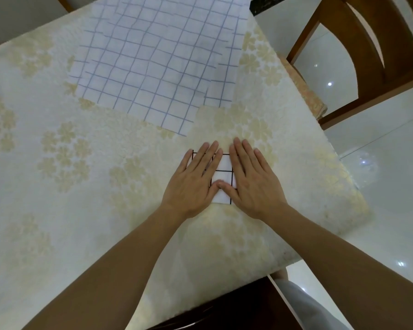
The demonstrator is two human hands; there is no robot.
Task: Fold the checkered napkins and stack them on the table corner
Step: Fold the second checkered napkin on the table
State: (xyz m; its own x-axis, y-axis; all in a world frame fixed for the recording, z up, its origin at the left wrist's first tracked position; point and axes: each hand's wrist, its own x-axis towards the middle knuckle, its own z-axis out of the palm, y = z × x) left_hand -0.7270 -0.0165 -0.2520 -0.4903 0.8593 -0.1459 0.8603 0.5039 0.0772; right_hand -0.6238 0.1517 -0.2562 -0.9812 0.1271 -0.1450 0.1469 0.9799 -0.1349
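Note:
A small folded white napkin with black grid lines (222,173) lies flat on the table near its right corner. My left hand (193,184) and my right hand (253,182) both press down on it, palms flat and fingers spread, thumbs meeting over its near edge. The hands cover most of the napkin. Further back lies a pile of larger unfolded napkins with blue-grey grid lines (153,63), spread flat and overlapping, one edge reaching the table's far side.
The table wears a cream cloth with pale yellow flowers (65,163). Its right edge drops off to a glossy white tiled floor (391,186). A brown wooden chair (372,48) stands at the far right. Dark wood shows below the near edge.

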